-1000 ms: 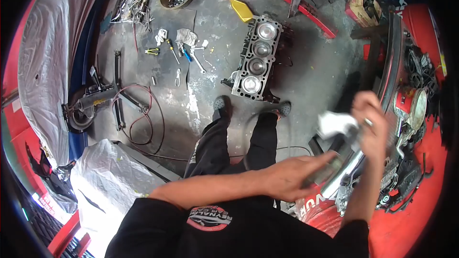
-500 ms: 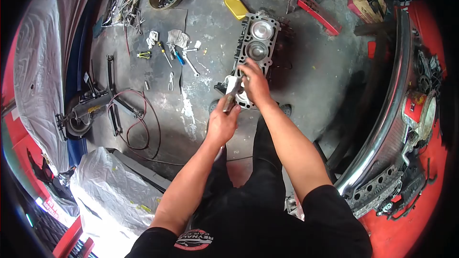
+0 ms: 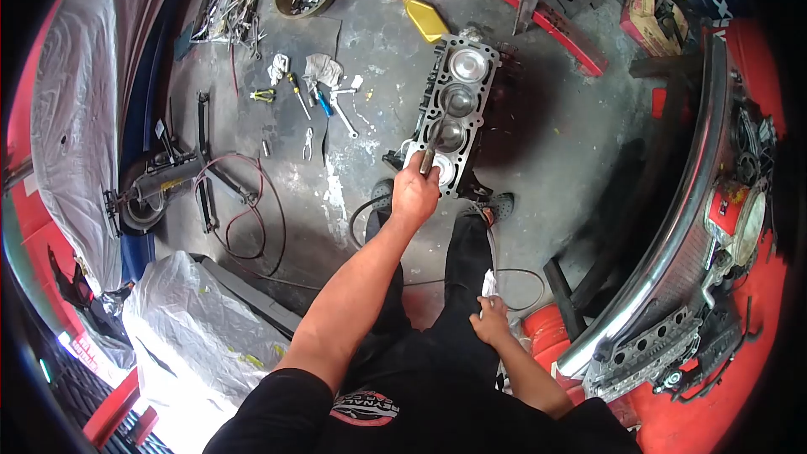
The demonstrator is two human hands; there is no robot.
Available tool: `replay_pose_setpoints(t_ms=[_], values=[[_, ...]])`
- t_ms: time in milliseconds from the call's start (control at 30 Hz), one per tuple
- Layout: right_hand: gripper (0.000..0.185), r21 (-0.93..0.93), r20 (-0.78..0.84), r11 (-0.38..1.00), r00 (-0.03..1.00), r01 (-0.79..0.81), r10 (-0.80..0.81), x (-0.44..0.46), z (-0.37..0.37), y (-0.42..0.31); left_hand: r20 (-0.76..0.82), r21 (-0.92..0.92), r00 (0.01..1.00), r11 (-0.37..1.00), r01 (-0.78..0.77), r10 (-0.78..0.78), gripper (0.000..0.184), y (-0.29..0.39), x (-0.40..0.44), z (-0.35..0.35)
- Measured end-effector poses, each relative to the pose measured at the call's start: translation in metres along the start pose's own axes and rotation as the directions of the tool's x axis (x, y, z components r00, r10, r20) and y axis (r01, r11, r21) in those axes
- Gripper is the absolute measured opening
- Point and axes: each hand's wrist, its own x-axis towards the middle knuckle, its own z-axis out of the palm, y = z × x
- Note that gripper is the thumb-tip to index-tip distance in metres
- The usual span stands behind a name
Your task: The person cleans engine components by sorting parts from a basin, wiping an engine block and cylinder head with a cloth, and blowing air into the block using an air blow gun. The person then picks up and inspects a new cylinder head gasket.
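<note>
Engine block (image 3: 459, 119) sits on the floor (image 3: 555, 219), its near end just beyond the left hand (image 3: 416, 187), whose fingers I see wrapped around a dark tool (image 3: 429, 158); contact I can't judge. Well apart from it, the right hand (image 3: 492, 319) pinches a white cloth (image 3: 489, 282).

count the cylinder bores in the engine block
4, in one row along the engine block: the farthest bore, the second bore, the third bore, and the nearest bore, partly hidden by the tool in the left hand. No others appear hidden.
</note>
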Motion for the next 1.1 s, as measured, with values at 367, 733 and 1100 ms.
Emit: replay_pose_setpoints(t_ms=[367, 733, 1100], values=[[0.042, 0.026, -0.757, 0.823, 0.548, 0.568, -0.354, 0.259, -0.187, -0.179, 0.251, -0.768, 0.944, 0.55, 0.329, -0.215, 0.039, -0.032, -0.119, -0.13], [0.051, 0.123, -0.072, 0.974, 0.981, 0.189, -0.181, 0.445, -0.243, -0.244, 0.143, -0.772, 0.895, 0.519, 0.368, -0.422, 0.04, -0.138, -0.177, -0.18], [0.02, 0.032, -0.365, 0.943, 0.882, 0.331, -0.297, 0.243, -0.173, -0.188, -0.025, -0.227, 0.976, 0.952, 0.204, -0.216, 0.03, -0.087, -0.145, -0.151]])
